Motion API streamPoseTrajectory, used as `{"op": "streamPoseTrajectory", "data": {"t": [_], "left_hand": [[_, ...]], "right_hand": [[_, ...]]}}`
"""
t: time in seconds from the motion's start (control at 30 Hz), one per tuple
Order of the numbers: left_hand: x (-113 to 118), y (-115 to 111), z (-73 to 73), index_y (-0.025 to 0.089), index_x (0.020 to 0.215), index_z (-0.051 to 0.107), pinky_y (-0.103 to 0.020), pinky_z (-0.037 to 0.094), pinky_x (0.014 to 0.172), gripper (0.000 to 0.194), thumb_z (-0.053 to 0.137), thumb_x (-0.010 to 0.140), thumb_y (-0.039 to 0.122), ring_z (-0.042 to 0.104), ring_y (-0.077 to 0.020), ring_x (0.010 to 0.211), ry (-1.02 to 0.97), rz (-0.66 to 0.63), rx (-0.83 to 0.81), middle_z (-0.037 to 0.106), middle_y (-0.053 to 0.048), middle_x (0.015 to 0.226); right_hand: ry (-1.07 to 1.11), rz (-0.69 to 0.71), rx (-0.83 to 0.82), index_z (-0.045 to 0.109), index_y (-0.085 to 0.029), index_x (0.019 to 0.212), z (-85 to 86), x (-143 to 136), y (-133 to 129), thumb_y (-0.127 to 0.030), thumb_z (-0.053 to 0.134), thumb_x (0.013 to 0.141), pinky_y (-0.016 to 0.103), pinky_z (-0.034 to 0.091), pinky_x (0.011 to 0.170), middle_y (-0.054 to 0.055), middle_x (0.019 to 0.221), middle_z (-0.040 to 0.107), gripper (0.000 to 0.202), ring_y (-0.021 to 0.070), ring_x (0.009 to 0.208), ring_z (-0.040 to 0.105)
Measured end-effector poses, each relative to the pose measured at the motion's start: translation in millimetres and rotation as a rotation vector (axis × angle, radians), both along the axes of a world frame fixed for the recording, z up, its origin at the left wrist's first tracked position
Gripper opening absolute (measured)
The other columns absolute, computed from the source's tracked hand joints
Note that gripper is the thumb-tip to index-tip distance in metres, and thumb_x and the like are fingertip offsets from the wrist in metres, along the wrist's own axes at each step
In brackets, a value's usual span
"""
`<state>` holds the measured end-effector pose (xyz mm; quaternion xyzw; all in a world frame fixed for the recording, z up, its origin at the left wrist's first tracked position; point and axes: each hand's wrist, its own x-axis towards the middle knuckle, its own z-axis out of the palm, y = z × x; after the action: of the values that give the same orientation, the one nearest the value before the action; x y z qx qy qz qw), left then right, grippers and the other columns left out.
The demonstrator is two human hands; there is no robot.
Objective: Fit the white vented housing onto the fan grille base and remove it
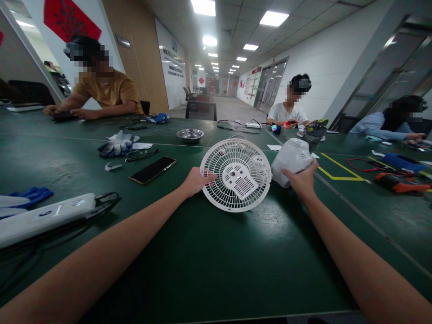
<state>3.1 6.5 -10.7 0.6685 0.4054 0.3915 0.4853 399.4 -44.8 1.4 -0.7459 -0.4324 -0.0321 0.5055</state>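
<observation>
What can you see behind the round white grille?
Beyond the grille, the green table bears a metal bowl and a white power strip; whatever the grille's middle covers cannot be seen.

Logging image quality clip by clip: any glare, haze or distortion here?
Head view: ceiling lights burn out white; head view: glare whitens the green table below and right of the white grille; head view: far corridor hazy, edges stretched.

The head-worn view looks forward and down, from close over the green table (209,261).
</observation>
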Motion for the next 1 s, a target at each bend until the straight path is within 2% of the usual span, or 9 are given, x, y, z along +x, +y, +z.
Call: {"op": "streamPoseTrajectory", "data": {"t": [0.1, 0.23, 0.4, 0.47, 0.53, 0.63, 0.83, 1.0], "left_hand": [[0.3, -0.2, 1.0, 0.015, 0.091, 0.073, -0.041, 0.061, 0.082, 0.015, 0.076, 0.084, 0.028, 0.075, -0.0218, 0.081, -0.003, 0.010, -0.033, 0.078, -0.008, 0.089], [-0.1, -0.1, 1.8, 0.016, 0.091, 0.073, -0.043, 0.062, 0.082, 0.017, 0.077, 0.084, 0.031, 0.075, -0.0229, 0.082, 0.007, -0.023, -0.022, 0.078, -0.007, 0.088], [0.6, -1.1, 2.3, 0.016, 0.092, 0.073, -0.045, 0.061, 0.082, 0.014, 0.076, 0.084, 0.027, 0.075, -0.0225, 0.080, -0.015, -0.003, -0.008, 0.078, -0.007, 0.088], [0.6, -0.7, 1.9, 0.016, 0.092, 0.073, -0.045, 0.061, 0.083, 0.014, 0.076, 0.084, 0.027, 0.075, -0.0225, 0.081, -0.017, -0.015, 0.002, 0.078, -0.007, 0.089], [0.0, 0.5, 0.5, 0.016, 0.092, 0.073, -0.045, 0.061, 0.083, 0.014, 0.076, 0.085, 0.028, 0.075, -0.0227, 0.082, -0.012, -0.030, 0.016, 0.078, -0.007, 0.090], [-1.0, 3.6, -2.8, 0.017, 0.090, 0.073, -0.044, 0.061, 0.082, 0.014, 0.076, 0.085, 0.029, 0.075, -0.0225, 0.079, 0.006, -0.033, 0.039, 0.078, -0.007, 0.087], [-2.0, 7.8, -6.9, 0.017, 0.090, 0.073, -0.044, 0.062, 0.079, 0.018, 0.077, 0.085, 0.033, 0.074, -0.0229, 0.077, 0.012, -0.034, 0.056, 0.077, -0.007, 0.085], [-1.5, 5.9, -4.6, 0.016, 0.092, 0.073, -0.043, 0.061, 0.080, 0.017, 0.076, 0.086, 0.031, 0.074, -0.0219, 0.078, 0.022, -0.031, 0.036, 0.077, -0.006, 0.087]], "right_hand": [[0.129, -0.024, -0.102, 0.042, -0.021, 0.138, -12.8, 9.3, 8.1, -0.048, 0.089, 0.049, 0.055, 0.049, 0.099, 0.019, 0.132, 0.062, 0.105, 0.0383, 0.116, 0.063], [0.111, -0.077, -0.076, 0.052, -0.020, 0.127, -13.4, 7.8, 9.8, -0.051, 0.091, 0.046, 0.055, 0.049, 0.101, 0.018, 0.124, 0.067, 0.095, 0.0390, 0.116, 0.064], [0.044, -0.139, 0.187, 0.047, -0.019, 0.130, 5.6, -9.0, 9.7, -0.053, 0.084, 0.060, 0.050, 0.052, 0.097, 0.018, 0.123, 0.069, 0.086, 0.0349, 0.110, 0.068], [0.022, -0.101, 0.299, 0.042, -0.017, 0.133, 15.1, -20.7, 9.2, -0.052, 0.080, 0.067, 0.046, 0.054, 0.093, 0.019, 0.125, 0.068, 0.082, 0.0327, 0.109, 0.069], [0.006, -0.028, 0.341, 0.041, -0.016, 0.134, 22.4, -34.8, 7.6, -0.050, 0.077, 0.071, 0.044, 0.054, 0.091, 0.018, 0.124, 0.068, 0.080, 0.0311, 0.108, 0.070], [-0.018, 0.060, 0.287, 0.045, -0.017, 0.133, 25.5, -56.7, 4.7, -0.052, 0.078, 0.070, 0.043, 0.054, 0.089, 0.016, 0.118, 0.071, 0.079, 0.0308, 0.103, 0.071], [0.018, 0.113, 0.013, 0.055, -0.017, 0.126, 10.2, -79.5, 6.0, -0.057, 0.080, 0.063, 0.047, 0.055, 0.083, 0.018, 0.106, 0.075, 0.078, 0.0345, 0.089, 0.071], [0.027, 0.132, 0.076, 0.055, -0.017, 0.129, 7.6, -76.4, 6.3, -0.057, 0.080, 0.062, 0.045, 0.055, 0.081, 0.017, 0.107, 0.075, 0.081, 0.0320, 0.087, 0.071]]}}
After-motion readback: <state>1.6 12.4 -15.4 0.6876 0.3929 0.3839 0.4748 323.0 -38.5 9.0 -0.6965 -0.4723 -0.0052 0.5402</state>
